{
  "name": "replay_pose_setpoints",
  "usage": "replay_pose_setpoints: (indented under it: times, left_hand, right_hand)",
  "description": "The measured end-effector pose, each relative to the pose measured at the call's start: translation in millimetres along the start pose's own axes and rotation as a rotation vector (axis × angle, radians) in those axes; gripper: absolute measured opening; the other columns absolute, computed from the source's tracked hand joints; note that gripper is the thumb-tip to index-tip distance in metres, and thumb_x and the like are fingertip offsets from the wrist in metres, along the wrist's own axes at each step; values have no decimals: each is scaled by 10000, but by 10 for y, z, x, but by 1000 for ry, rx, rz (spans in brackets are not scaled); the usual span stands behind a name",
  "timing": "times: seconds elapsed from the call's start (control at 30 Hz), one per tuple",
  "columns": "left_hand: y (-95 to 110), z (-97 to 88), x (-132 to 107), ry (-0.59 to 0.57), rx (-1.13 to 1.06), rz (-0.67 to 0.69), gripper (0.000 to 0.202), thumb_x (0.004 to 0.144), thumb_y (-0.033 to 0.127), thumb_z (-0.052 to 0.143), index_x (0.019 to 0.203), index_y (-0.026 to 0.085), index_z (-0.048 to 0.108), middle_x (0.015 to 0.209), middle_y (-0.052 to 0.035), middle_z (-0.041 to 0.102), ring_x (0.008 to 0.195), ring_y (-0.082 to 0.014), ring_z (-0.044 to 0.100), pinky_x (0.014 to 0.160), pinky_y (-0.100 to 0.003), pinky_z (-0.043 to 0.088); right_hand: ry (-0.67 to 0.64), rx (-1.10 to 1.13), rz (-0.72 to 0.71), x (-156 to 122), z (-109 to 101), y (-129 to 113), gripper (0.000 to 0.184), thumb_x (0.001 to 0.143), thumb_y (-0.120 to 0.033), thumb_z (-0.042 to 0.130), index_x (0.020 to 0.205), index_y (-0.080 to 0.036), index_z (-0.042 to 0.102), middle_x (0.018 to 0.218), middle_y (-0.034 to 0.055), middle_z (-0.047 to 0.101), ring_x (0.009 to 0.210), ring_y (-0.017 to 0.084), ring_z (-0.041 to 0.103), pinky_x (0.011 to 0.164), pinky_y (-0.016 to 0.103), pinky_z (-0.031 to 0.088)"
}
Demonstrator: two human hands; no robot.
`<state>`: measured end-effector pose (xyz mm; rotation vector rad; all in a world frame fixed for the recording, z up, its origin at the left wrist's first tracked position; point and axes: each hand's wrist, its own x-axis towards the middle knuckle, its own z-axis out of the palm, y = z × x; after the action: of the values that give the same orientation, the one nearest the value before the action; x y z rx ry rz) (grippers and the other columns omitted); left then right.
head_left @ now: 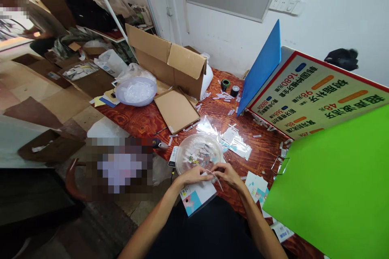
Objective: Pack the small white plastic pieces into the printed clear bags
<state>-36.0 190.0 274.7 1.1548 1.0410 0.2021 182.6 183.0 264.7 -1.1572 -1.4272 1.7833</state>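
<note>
My left hand (193, 175) is closed at the near rim of a round translucent bowl (178, 158), its fingertips pinching a thin whitish strip (218, 183). My right hand (227, 175) meets it from the right, with thumb and fingers closed on the same strip, whose free end hangs down between the hands. What the strip is made of is too small to tell. Small mixed pieces (200, 154) lie inside the bowl. Under my left hand, a white and blue printed card in a clear sleeve (194, 202) rests near my lap.
Clear printed packets (238, 144) and small white pieces (223, 96) lie scattered over the red-brown table (261, 156). Upright boards, one blue (263, 66) and one green (331, 186), border the right side. Behind stand a cardboard box (185, 66), a flat carton (177, 110) and a purple-tinted bowl (136, 102). A blurred person is at left.
</note>
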Motion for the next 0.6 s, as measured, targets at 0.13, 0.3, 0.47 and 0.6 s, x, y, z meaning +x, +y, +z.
replay_pose_setpoints:
  times: [0.13,0.3,0.47,0.6]
  left_hand:
    - [-10,-6,-7,-12,22,43,464,757,586,722,702,126,719,611,14,561,586,-125,426,540,-248,309]
    - [-46,-33,-20,55,18,56,460,792,584,682,738,128,718,631,10,573,588,-132,446,551,-249,317]
    - [-142,-87,12,138,-29,69,449,779,590,695,685,151,690,653,1,583,656,-157,482,619,-257,359]
    - [-305,-148,-8,207,-143,72,457,782,587,697,871,141,741,834,-45,694,793,-201,570,735,-281,430]
  right_hand:
    - [85,164,64,-16,-27,44,283,758,-418,792,869,-203,644,892,35,724,853,210,651,749,303,478]
    - [119,148,28,1,85,84,277,873,-492,667,911,-224,610,964,39,697,922,214,625,858,336,472]
    - [97,195,-12,121,366,134,310,922,-493,618,1139,-272,637,1219,53,661,1199,229,571,1082,379,388]
    - [70,312,50,188,538,178,456,924,-601,574,1245,-293,670,1434,64,579,1386,250,454,1194,428,271]
